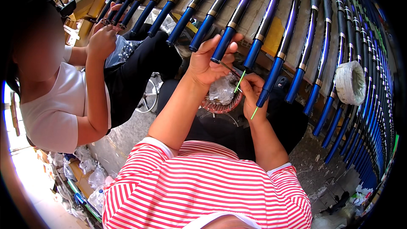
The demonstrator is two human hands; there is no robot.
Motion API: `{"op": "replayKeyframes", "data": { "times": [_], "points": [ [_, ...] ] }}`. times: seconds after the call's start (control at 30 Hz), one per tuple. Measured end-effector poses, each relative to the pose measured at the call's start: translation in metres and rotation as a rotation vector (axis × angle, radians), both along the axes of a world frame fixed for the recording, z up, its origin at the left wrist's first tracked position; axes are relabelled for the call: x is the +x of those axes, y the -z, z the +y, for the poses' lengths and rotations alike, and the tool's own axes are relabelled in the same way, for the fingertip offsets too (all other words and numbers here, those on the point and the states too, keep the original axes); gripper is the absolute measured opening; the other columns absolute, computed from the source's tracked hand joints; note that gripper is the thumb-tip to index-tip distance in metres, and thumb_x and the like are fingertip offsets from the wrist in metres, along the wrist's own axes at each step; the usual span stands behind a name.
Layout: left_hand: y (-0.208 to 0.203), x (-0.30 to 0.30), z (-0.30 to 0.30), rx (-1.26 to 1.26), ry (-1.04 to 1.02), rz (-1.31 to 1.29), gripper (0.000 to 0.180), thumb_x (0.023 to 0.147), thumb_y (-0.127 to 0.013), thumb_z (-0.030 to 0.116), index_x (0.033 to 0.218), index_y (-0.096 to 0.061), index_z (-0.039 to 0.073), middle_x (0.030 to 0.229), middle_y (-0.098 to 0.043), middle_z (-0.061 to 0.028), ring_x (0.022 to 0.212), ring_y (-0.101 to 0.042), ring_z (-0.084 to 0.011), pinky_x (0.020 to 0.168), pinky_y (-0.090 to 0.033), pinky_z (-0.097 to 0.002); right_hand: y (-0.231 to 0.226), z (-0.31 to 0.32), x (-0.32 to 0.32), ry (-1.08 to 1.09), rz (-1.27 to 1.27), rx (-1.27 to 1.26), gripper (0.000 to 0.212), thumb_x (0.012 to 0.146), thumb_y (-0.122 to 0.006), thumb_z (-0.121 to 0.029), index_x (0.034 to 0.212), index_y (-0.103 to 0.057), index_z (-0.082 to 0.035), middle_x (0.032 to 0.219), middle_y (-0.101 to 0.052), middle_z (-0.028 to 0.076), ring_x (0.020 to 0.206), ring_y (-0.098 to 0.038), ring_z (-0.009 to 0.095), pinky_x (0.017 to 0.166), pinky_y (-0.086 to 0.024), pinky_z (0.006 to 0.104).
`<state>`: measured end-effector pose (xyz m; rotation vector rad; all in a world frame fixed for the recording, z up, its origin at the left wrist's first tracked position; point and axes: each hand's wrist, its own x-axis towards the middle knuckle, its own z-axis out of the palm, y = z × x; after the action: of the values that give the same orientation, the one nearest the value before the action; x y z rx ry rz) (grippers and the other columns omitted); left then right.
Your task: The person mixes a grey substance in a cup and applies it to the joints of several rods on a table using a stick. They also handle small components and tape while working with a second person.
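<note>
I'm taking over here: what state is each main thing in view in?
Left hand: fingers curled behind a blue rod end.
Right hand: fingers bent inward, exact grip unclear.
Green stick: straight, slanted.
Other rod ends: overhanging the bench edge.
White roll: wound up, hole showing.
Red basket: open, holding crumpled clear plastic.
Plastic bag: holding small dark pieces.
Co-worker's hands: raised to rod ends.

From above, the hands (205, 65) are viewed steeply downward at close range through a head-worn wide fisheye camera.
</note>
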<state>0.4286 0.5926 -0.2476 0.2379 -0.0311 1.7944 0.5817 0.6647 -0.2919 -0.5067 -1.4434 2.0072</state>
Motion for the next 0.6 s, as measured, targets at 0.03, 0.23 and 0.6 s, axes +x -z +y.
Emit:
{"op": "replayKeyframes", "data": {
  "times": [0.03, 0.23, 0.6],
  "points": [
    [-0.001, 0.003, 0.001, 0.01, 0.001, -0.008, 0.046, 0.087, -0.051, 0.024, 0.12, -0.039, -0.006, 0.096, -0.057, -0.0138, 0.052, -0.041, -0.0063, 0.039, -0.032, -0.0157, -0.002, -0.001, 0.0, 0.003, 0.0, -0.004, 0.012, 0.077, -0.067, -0.011, 0.081, -0.06, -0.002, 0.074, -0.057, -0.001, 0.067, -0.05, 0.007, 0.062, -0.039, 0.0202],
    [-0.004, -0.003, -0.004, -0.043, 0.005, 0.044, 0.042, 0.088, -0.047, 0.021, 0.12, -0.039, -0.006, 0.097, -0.058, -0.0153, 0.05, -0.042, -0.0074, 0.039, -0.033, -0.0183, -0.006, 0.0, 0.01, 0.041, -0.075, -0.106, 0.011, 0.077, -0.066, -0.008, 0.084, -0.059, -0.002, 0.076, -0.054, -0.002, 0.068, -0.047, 0.005, 0.059, -0.036, 0.0189],
    [0.019, 0.026, -0.013, -0.573, 0.011, 0.275, 0.032, 0.09, -0.047, 0.028, 0.103, -0.055, -0.001, 0.085, -0.063, -0.0113, 0.054, -0.056, -0.0136, 0.044, -0.044, -0.0229, 0.001, -0.008, 0.119, -0.023, -0.259, -0.153, 0.012, 0.08, -0.062, -0.011, 0.085, -0.058, -0.002, 0.067, -0.051, -0.001, 0.053, -0.038, 0.004, 0.048, -0.028, 0.0195]
  ]
}}
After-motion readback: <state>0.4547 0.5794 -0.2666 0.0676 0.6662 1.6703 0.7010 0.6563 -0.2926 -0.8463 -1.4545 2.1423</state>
